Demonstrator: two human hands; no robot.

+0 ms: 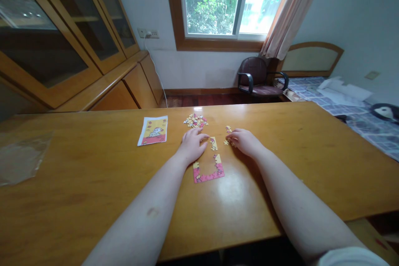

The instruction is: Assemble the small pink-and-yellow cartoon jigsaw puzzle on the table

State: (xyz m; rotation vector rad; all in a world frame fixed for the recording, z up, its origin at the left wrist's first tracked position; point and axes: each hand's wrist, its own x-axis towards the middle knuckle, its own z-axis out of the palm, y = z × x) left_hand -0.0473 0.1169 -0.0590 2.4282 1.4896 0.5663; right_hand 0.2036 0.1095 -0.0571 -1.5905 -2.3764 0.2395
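Note:
On the wooden table (93, 162) lies a partly joined puzzle frame (208, 171), pink along the bottom and yellow up the sides. My left hand (192, 143) rests flat beside a short yellow strip of joined pieces (213, 143), fingers stretched toward it. My right hand (244, 140) lies just right of that strip, its fingertips pinched on a small yellow puzzle piece (227, 142). A pile of loose pieces (195, 121) sits beyond my left hand, and one stray piece (228, 129) lies above my right hand. A reference picture card (153, 130) lies to the left.
A clear plastic bag (21, 156) lies at the table's left edge. Wooden glass-door cabinets (62, 41) line the left wall. Beyond the table stand a dark office chair (257, 77) under the window and a bed (349, 108) at right.

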